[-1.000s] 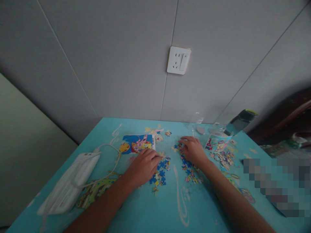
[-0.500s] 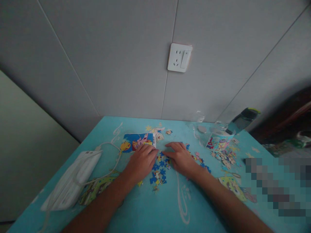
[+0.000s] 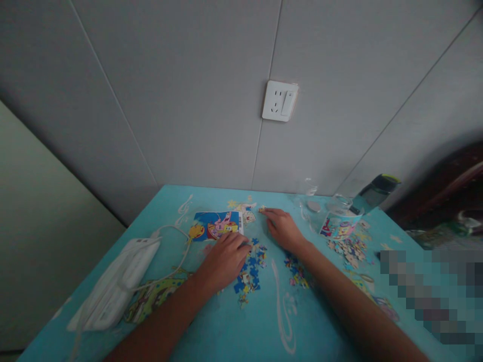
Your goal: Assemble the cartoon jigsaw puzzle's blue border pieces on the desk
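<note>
A partly joined jigsaw puzzle, mostly blue, lies mid-table. My left hand rests at its upper left edge, fingers loosely bent and lying on or just beside the pieces; its thumb is partly hidden. Farther back, my right hand stretches its fingers out to a small group of puzzle pieces, fingertips touching them. Behind my left hand is a blue picture card with cartoon figures. More blue joined pieces lie beside my right forearm, which partly covers them.
On the left are a white power strip and its cable. A cartoon-printed tub stands at the right beside a pile of loose pieces, with a dark bottle behind. A clear container is near the wall.
My right hand has moved from the puzzle's upper edge, back and away, to the small group of pieces. My left hand has stayed by the puzzle. The view has tilted slightly up.
</note>
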Demonstrator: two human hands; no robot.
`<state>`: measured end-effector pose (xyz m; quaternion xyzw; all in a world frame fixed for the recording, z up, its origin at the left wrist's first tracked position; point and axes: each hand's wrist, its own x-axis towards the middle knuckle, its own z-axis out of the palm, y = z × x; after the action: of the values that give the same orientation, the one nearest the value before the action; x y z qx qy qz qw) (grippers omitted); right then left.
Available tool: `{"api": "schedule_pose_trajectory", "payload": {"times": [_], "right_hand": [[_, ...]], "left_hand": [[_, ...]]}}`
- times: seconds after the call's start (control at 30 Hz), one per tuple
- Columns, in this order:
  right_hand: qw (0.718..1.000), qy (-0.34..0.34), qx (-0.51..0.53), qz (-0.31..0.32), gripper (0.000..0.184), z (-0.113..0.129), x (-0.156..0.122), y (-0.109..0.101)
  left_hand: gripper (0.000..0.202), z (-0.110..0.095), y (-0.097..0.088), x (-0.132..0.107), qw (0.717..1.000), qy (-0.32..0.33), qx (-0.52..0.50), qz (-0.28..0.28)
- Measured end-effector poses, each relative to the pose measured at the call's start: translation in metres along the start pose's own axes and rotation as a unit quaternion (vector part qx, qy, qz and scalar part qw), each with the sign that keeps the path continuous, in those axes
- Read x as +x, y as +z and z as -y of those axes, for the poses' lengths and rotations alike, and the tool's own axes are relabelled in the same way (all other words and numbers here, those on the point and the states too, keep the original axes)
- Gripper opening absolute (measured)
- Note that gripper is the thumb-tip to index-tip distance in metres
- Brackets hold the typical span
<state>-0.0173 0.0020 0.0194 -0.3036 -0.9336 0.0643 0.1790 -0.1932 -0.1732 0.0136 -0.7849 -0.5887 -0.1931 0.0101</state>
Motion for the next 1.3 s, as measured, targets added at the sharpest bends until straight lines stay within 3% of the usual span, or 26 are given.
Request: {"api": "schedule_pose_trajectory", "payload": {"times": [0.2,0.43,0.67,0.87,0.97,1.1,1.3], "right_hand": [[0.999,0.033,-0.011,-0.002,0.032,-0.001,0.022,0.008],[0.999,0.048,0.020,0.003,0.032,-0.016,0.001,-0.005],[0.999,0.037,0.008,0.009,0.022,-0.037,-0.011,-0.013],[0.999,-0.018,-0.013,0.035,0.031,-0.033,-0.027,-0.020],[0.997,-0.015,-0.058,0.038,0.027,-0.030,-0.034,-0.025],[0.997,0.014,-0.073,0.021,0.031,-0.029,-0.024,-0.025],[0.997,0.024,-0.072,0.026,0.045,-0.028,0.012,-0.007]], "left_hand": [[0.025,-0.001,-0.004,0.002,1.000,0.009,0.000,-0.004],[0.023,-0.002,-0.006,0.001,1.000,0.013,0.001,0.002],[0.024,-0.002,-0.005,0.002,1.000,0.010,0.002,0.010],[0.023,-0.001,-0.004,0.001,1.000,0.012,0.003,0.001],[0.022,-0.001,-0.003,0.001,1.000,0.017,0.001,-0.002],[0.021,-0.002,-0.003,0.001,1.000,0.019,-0.002,-0.002],[0.022,-0.001,-0.003,0.001,1.000,0.016,-0.003,-0.004]]}}
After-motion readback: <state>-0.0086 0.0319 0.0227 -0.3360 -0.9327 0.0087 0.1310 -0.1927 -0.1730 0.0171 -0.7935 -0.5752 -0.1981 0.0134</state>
